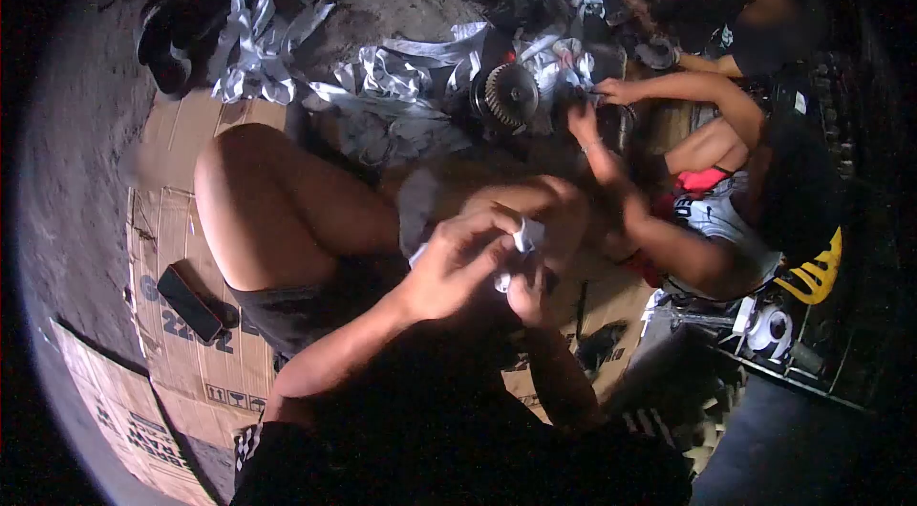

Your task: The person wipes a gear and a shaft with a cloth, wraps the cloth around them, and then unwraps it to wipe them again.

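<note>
In front of my chest, between my raised knees, my left hand (457,258) is closed with its fingers pinched on a small white cloth (527,235). Close below it, in shadow, my right hand (527,296) is closed at the lower end of the same cloth; its fingers are partly hidden and blurred. Past my knees lie crumpled pale cloth strips (392,71) on the floor. Beside them stands a toothed metal gear (511,93).
Flattened cardboard (191,391) lies under me, with a phone (191,303) on it at left. Dark shoes (167,62) lie at upper left. At right, a co-worker's hands (597,105) handle parts near the gear; another person sits behind. A white roll (769,329) and yellow object (817,267) are at far right.
</note>
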